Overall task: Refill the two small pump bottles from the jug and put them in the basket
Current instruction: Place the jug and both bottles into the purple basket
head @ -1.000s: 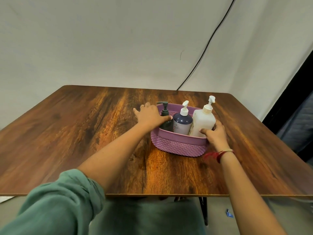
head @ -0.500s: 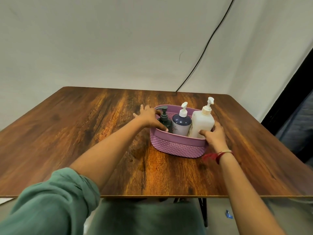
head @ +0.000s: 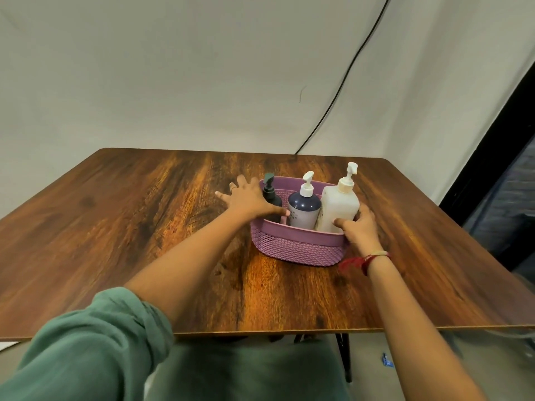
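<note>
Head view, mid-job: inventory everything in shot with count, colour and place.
table: 1, brown wood, fills mid-view
basket: 1, purple, on the table, right of centre
dark pump bottle: 1, blackish, basket's left end
navy pump bottle: 1, navy with white pump, basket's middle
large pump bottle: 1, white, basket's right end
cable: 1, black, down the pale wall behind
scrap: 1, blue, on the floor by the table leg
sleeve: 1, green, left arm, bottom left
thread: 1, red, right wrist
left hand: 1, fingers spread at the basket's left end
right hand: 1, grips the basket's right end, thumb on the large pump bottle
</note>
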